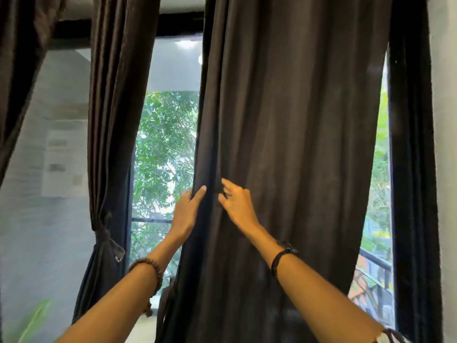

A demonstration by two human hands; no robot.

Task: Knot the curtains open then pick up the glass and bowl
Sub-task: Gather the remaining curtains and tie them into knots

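Observation:
A wide dark brown curtain (291,144) hangs loose in front of the window, filling the middle and right of the view. My left hand (186,212) wraps around its left edge, thumb in front and fingers behind the cloth. My right hand (237,202) rests on the front of the same curtain just to the right, fingers bent into a fold. A second dark curtain (111,115) on the left is gathered and knotted (105,235) at waist height. No glass or bowl is in view.
Between the curtains the window shows green trees (165,149) and a balcony railing (376,261). A black window frame (413,169) stands at the right by a white wall. A green plant leaf (34,320) pokes up at the bottom left.

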